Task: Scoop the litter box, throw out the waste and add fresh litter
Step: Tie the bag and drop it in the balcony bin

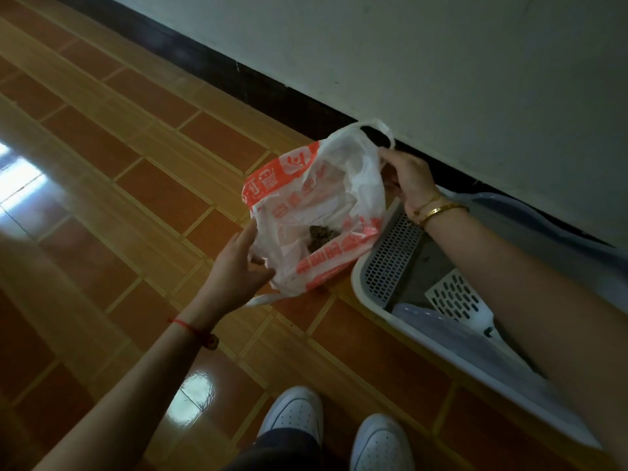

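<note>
Litter box: white plastic tray (365, 266) with a grey perforated grid panel (394, 253) inside, on the floor against the dark skirting at the right, partly hidden by the right forearm.
Scoop: white slotted plastic scoop (457, 299) lying inside the tray, near its front wall.
Bag: thin white plastic carrier bag with orange-red printing (306, 212), held open between both hands, just left of the tray, its bottom at the floor.
Waste: dark clump (319, 237) showing inside the bag.
Left hand (238, 263): fingers closed on the bag's near lower edge; red string on the wrist.
Right hand (407, 178): pinching the bag's upper rim by its handle loop; gold bangles on the wrist.
Floor: glossy orange-brown tiles (136, 198).
Shoes: white trainers (295, 413) at the bottom.
</note>
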{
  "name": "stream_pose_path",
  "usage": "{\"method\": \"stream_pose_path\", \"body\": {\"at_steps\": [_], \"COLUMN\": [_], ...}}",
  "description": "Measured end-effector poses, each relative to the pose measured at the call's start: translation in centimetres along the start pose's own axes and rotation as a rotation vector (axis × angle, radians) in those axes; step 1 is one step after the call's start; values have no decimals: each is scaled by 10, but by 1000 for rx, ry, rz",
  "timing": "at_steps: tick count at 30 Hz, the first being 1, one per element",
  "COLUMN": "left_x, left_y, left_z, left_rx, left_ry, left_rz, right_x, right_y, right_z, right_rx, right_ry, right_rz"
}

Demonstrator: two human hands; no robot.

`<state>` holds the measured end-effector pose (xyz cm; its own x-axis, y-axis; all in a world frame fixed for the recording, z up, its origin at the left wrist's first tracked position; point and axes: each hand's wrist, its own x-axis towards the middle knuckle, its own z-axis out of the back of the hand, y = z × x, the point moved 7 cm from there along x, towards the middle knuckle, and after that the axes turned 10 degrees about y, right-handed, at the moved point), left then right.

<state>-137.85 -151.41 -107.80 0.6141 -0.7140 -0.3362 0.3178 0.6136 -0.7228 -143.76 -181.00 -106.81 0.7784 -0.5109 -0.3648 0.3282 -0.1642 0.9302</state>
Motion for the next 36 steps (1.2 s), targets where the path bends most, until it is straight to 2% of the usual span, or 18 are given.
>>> {"method": "stream_pose_path", "body": {"at_steps": [4,8,11,13,16,21,24,27,30,32,34,36], "left_x": [-1,-4,-4,-5,-5,-7,-10,-7,5,19,33,41], "left_y": [-1,-31,-55,-71,-89,-130,-166,-202,-231,-238,-229,-208], "left_z": [7,36,63,79,103,131,149,161,167,169,166,162], "left_rx": [153,295,315,263,59,-340,-321,-136,-19,42,102,94], "left_ry": [-61,-158,-222,-255,-300,-221,-224,-228,-173,-120,-42,-17], "left_rz": [76,-10,-52,-86,-124,-284,-429,-529,-570,-514,-387,-272], "right_x": [-7,-23,-36,-44,-56,-79,-93,-105,-94,-84,-71,-57], "right_y": [16,39,56,68,90,139,176,213,237,250,252,228], "right_z": [8,1,-10,-15,-17,-11,-9,-16,-23,-28,-31,-30], "right_rx": [-53,-104,-137,-147,-143,-216,-375,-615,-736,-767,-821,-813], "right_ry": [-83,-93,-78,-71,-74,-118,-194,-317,-359,-335,-247,-78], "right_rz": [98,257,346,395,458,589,753,936,900,827,690,450]}}
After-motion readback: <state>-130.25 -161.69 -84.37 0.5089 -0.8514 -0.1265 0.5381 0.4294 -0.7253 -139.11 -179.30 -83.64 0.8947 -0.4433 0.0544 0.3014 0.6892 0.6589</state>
